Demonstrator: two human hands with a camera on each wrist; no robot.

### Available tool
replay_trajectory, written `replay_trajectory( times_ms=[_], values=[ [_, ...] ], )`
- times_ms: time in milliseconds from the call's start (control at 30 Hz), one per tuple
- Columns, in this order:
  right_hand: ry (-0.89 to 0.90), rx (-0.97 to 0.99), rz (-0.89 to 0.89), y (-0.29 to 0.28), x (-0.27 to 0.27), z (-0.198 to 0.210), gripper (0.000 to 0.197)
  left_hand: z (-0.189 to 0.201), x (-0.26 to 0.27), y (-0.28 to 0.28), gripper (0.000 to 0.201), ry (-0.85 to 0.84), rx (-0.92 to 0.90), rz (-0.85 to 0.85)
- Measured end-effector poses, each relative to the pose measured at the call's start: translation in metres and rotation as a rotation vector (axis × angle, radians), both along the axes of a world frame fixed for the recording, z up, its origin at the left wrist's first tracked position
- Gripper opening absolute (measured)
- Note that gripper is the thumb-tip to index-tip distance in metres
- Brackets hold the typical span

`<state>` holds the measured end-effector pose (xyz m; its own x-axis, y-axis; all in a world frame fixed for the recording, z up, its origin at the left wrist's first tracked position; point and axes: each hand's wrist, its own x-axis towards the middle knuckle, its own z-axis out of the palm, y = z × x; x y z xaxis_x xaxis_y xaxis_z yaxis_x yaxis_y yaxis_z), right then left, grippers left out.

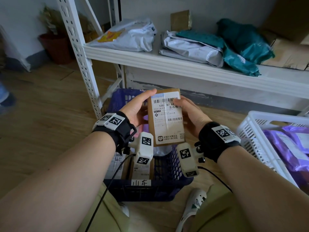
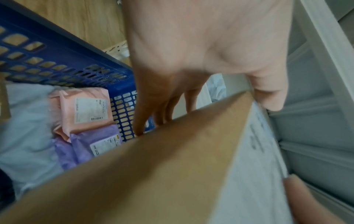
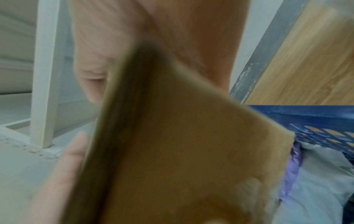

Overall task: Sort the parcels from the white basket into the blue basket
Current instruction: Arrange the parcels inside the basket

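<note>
- Brown cardboard parcel (image 1: 166, 117) held upright w/ label facing the camera, above the blue basket (image 1: 167, 166), not touching it.
- Left hand (image 1: 136, 111) grips parcel's left edge: thumb on the top-left corner, fingers (image 2: 139, 121) curled round behind, per left wrist view.
- Right hand (image 1: 189, 115) grips the right edge: thumb over the label's right margin, fingers behind the box.
- Right wrist view blurred; shows only the parcel's brown back and side close up, w/ skin either side.
- Blue basket sits on the wood floor (image 1: 41, 114) between the person's knees, just in front of the white shelf rack (image 1: 184, 67). Inside: pink parcel (image 2: 84, 109), purple parcel (image 2: 91, 144), grey-white bags, a couple of labelled boxes.
- White basket (image 1: 250, 131) on the floor to the right, near the right wrist; purple bags (image 1: 287, 148) in it.
- Shelf carries grey and teal poly bags (image 1: 242, 42) plus cardboard boxes.
</note>
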<state>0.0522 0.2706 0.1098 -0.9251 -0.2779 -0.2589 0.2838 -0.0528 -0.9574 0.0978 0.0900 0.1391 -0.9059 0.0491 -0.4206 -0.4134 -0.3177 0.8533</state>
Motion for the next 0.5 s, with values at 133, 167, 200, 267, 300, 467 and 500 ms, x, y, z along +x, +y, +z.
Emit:
replay_trajectory(
  times_ms=[133, 167, 200, 267, 300, 467, 500],
  values=[
    [0.012, -0.043, 0.013, -0.001, 0.005, 0.004, 0.064, 0.008, 0.008, 0.004, 0.056, 0.037, 0.019, 0.06],
    [0.013, -0.057, 0.022, -0.001, 0.006, 0.006, 0.064, 0.01, 0.01, 0.004, 0.059, 0.051, 0.012, 0.062],
    [0.012, -0.076, 0.028, 0.0, 0.009, 0.01, 0.063, 0.011, 0.013, 0.005, 0.06, 0.06, -0.002, 0.061],
    [0.018, -0.116, 0.03, 0.002, 0.016, 0.017, 0.055, 0.014, 0.016, 0.007, 0.054, 0.066, -0.031, 0.055],
    [0.021, -0.13, 0.017, 0.003, 0.02, 0.02, 0.052, 0.017, 0.018, 0.008, 0.052, 0.068, -0.049, 0.042],
    [0.059, -0.103, -0.068, 0.018, 0.045, 0.04, 0.06, 0.037, 0.022, 0.03, 0.02, 0.135, -0.126, -0.042],
    [0.073, -0.086, -0.096, 0.026, 0.051, 0.046, 0.055, 0.041, 0.021, 0.038, 0.017, 0.156, -0.118, -0.051]
  ],
)
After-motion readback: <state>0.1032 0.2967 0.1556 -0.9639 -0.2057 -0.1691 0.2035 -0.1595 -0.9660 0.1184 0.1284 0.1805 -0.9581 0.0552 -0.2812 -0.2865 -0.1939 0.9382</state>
